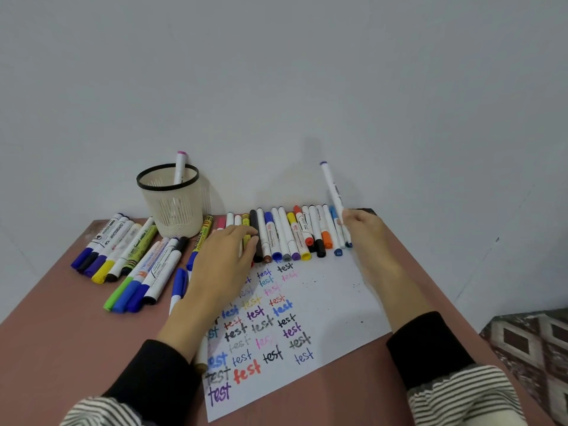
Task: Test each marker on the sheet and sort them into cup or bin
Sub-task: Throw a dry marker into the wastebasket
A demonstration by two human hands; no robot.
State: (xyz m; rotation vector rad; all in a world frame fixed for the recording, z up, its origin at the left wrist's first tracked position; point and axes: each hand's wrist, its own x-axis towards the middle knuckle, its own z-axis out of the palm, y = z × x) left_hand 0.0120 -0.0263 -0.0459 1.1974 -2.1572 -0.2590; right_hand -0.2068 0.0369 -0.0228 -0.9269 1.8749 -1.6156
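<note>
Markers lie in 2 loose groups at the far left of the brown table (pixel 61 318): a fan of capped whiteboard markers (pixel 106 245) with blue, black and yellow caps, and beside it a second cluster (pixel 147 273) with green and blue caps toward the viewer. Behind them stands a cream mesh cup (pixel 172 199) with a black rim, holding 1 pink-ended marker (pixel 180 167) that leans on the far rim. A yellow permanent marker (pixel 201 238) and a blue-capped marker (pixel 178 287) lie just left of the left hand (pixel 221 262).

That hand lies palm down, fingers straight and relaxed, their tips resting on the left end of a long row of markers (pixel 289 235); it grips nothing. Its wrist and black sleeve cross the left edge of the white sheet (pixel 332 290), which carries the word "test" written many times in many colours, directly below both sets of fingers.

The row runs rightward between the 2 hands, caps toward the viewer. At its right end the right hand (pixel 361 227) pinches a slim white marker (pixel 332 189) near its lower end, fingers curled round the barrel; the marker tilts up and leftward, its purple-blue end well above the fingertips, against the pale wall.
</note>
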